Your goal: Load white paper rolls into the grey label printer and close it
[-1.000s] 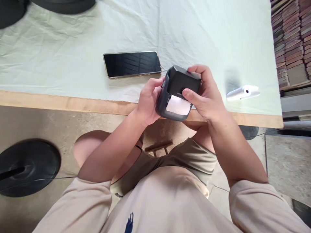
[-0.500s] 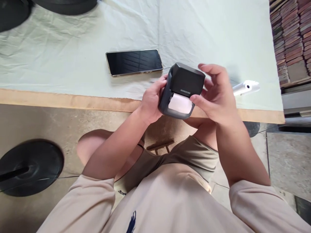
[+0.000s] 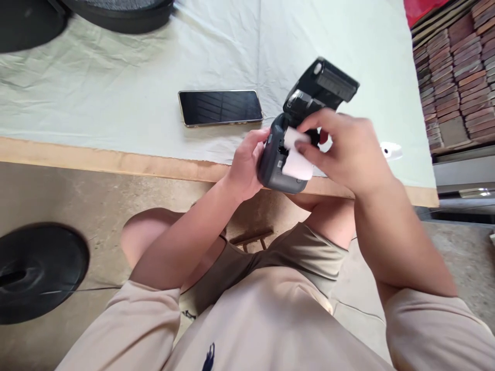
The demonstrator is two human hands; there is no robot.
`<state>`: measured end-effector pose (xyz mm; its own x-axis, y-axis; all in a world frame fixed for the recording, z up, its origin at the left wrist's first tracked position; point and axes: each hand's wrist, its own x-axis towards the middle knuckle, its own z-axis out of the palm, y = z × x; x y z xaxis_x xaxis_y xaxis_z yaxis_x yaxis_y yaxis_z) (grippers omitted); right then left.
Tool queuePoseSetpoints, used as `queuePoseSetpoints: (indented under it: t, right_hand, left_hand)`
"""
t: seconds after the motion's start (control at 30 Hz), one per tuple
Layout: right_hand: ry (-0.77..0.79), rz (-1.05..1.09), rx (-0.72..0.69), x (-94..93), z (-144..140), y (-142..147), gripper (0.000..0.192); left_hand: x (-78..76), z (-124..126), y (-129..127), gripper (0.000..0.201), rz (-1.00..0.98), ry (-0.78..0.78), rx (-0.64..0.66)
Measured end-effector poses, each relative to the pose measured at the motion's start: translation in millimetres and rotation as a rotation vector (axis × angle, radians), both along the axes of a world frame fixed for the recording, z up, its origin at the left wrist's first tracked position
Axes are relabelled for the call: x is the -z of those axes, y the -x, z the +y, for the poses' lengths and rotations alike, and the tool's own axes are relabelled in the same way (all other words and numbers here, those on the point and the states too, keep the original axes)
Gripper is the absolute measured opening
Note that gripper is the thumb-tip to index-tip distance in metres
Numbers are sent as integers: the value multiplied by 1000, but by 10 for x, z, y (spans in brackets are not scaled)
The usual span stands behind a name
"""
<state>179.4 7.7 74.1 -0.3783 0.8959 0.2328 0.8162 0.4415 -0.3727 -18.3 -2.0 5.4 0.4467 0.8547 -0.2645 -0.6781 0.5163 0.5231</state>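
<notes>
A dark grey handheld label printer point(image 3: 284, 181) is gripped along its left side by my left hand point(image 3: 246, 165), over the table's front edge. Its hinged lid point(image 3: 328, 82) stands raised, leaning up and to the right. Inside the body is a white paper roll point(image 3: 297, 161). The thumb and fingers of my right hand point(image 3: 344, 147) pinch the roll's upper right part. My right fingers partly cover the roll and the compartment.
A smartphone point(image 3: 221, 107) lies face up on the pale cloth point(image 3: 127, 103), left of the printer. Right of my right hand is a white object point(image 3: 391, 150), mostly hidden. Black round things point(image 3: 119, 15) stand at the back left. Stacked bricks point(image 3: 456, 77) are beyond the table's right edge.
The printer's lid has swung up from closed to raised. My right hand has moved from the lid's edge onto the paper roll. My left hand keeps its hold.
</notes>
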Motion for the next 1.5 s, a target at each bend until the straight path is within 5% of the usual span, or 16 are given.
queuePoseSetpoints:
  t: [0.13,0.23,0.37,0.47,0.53,0.67,0.77,0.87,1.03,1.23,1.5]
  right_hand:
    - [83,-343,53,-118,90,122,37]
    - [135,-301,43,-214,119,135,36]
    - [118,258,60,-120,22,-151,47]
    - [47,812,210,243,-121,-428,49]
    - [168,951,263,535,-223,-546,53]
    - [125,882,292,899,-345,-649,47]
    - [-50,766,277,974,-315,-780,38]
    - [-181,715,272,1051,-232,-991,49]
    - [-93,492,331,1214,-221,-1081,53]
    - [-269,136,337,1198,-356,-895,51]
    - [-179,396,404,1115,-348,-908,53]
  left_hand:
    - [6,-7,28,31,18,-84,34]
    - [6,-12,27,29,21,-83,22]
    - [14,-5,17,30,8,-52,42]
    - [25,10,21,32,-11,-55,57]
    - [23,17,25,35,-16,-67,47]
    - [-15,16,30,44,-4,-113,34]
    - [-56,16,37,47,19,-126,33]
    - [-93,23,38,47,21,-98,34]
    - [-164,21,6,34,28,-8,-16]
    - [-207,1,-9,43,28,0,-27]
    - [-179,29,3,39,32,9,-14]
